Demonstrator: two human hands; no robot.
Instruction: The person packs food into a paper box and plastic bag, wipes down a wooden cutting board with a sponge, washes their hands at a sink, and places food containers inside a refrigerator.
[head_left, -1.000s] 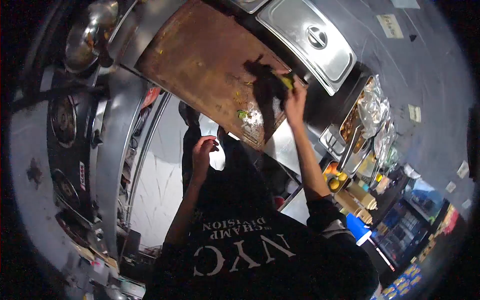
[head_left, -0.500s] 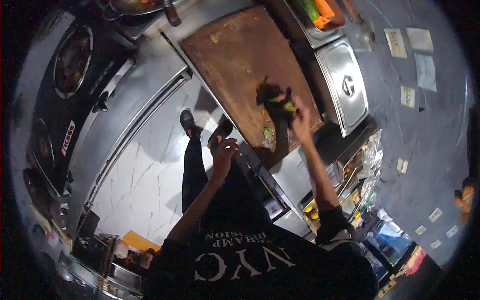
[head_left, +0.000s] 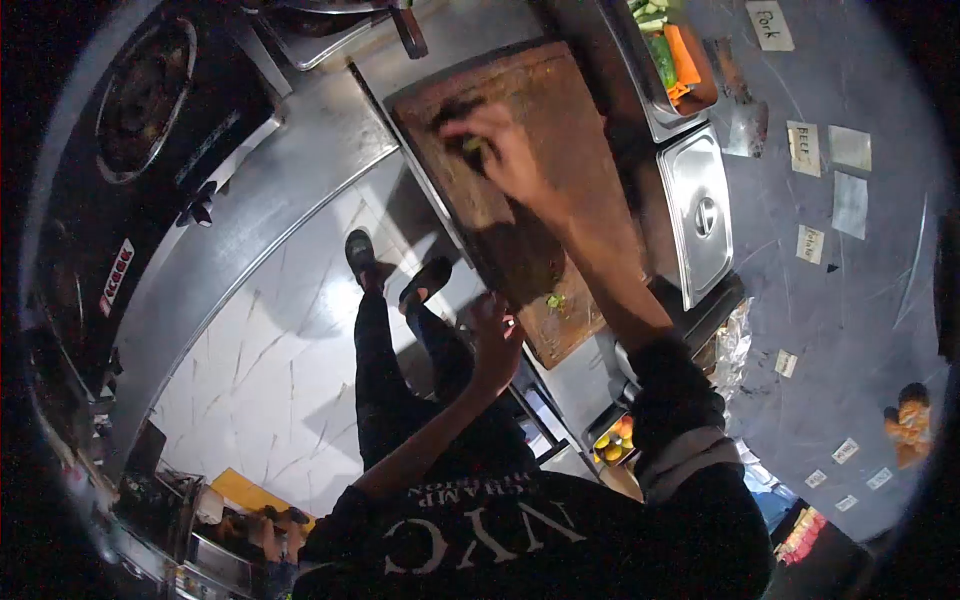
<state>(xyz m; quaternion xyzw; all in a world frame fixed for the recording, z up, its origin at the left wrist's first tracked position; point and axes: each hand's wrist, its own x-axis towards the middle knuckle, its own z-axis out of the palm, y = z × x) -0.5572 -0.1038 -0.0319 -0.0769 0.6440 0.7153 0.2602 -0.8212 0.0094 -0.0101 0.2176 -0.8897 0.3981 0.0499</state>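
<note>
My right hand (head_left: 505,150) is over the far left part of a brown cutting board (head_left: 570,110), its fingers bent and blurred by motion. Under the fingers is a dark crumpled thing with a yellow-green patch (head_left: 472,146), which looks like a cloth; most of it is covered by the hand. Small green scraps (head_left: 555,301) lie near the board's close end. My left hand (head_left: 492,335) hangs beside the near left edge of the board, fingers loosely curled and apart, with nothing visible in them. A small bright spot shows on one finger.
Right of the board stand a lidded steel pan (head_left: 697,210) and a tray of cut vegetables (head_left: 675,65). A dark pan handle (head_left: 408,32) juts over the counter at the back. At left is a black stove (head_left: 225,110). Paper labels (head_left: 803,148) lie on the grey surface.
My right hand has swept the dark thing from the board's right side to its far left. My left hand has moved right, closer to the board. The whole view has shifted.
</note>
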